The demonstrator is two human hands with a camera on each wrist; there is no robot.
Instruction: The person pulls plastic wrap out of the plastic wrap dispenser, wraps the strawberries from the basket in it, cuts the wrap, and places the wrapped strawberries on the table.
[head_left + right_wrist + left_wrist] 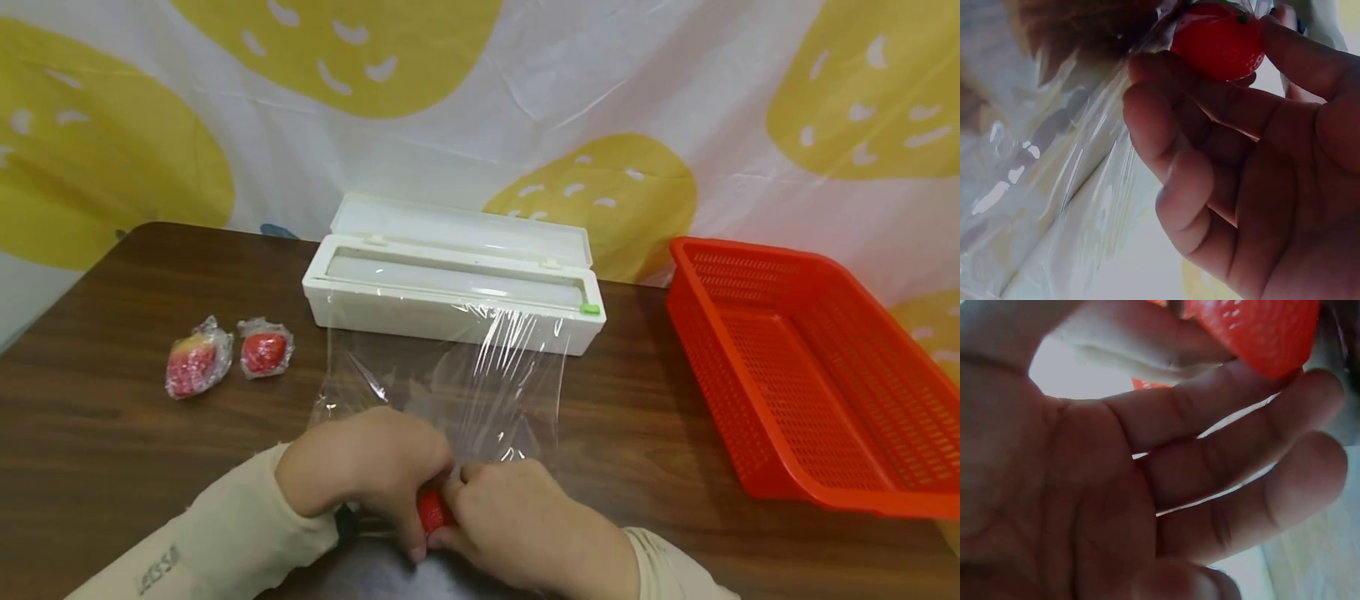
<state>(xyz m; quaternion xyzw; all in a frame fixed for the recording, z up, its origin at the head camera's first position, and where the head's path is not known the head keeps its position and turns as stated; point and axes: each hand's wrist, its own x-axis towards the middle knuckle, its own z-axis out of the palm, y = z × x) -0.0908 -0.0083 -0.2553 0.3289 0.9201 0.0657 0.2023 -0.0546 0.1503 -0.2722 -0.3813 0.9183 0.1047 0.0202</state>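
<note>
A red toy-like strawberry (pixel 432 510) with a dimpled skin sits between both hands near the table's front. My left hand (pixel 375 467) pinches it from the left between thumb and forefinger. From the other side my right hand (pixel 528 517) grips it too, with a green top showing on the strawberry (pixel 1219 44) in the right wrist view. Clear cling film (pixel 450 375) stretches from a white dispenser box (pixel 450 321) toward the hands, and its near end is hidden under them. In the left wrist view the other fingers (pixel 1235 456) extend below the strawberry.
The dispenser's lid (pixel 461 229) is raised, with a green slider (pixel 590 309) at its right end. On the left lie a film-wrapped pink-yellow fruit (pixel 193 367) and a small wrapped red one (pixel 264 353). A red plastic basket (pixel 712 333) stands at the right.
</note>
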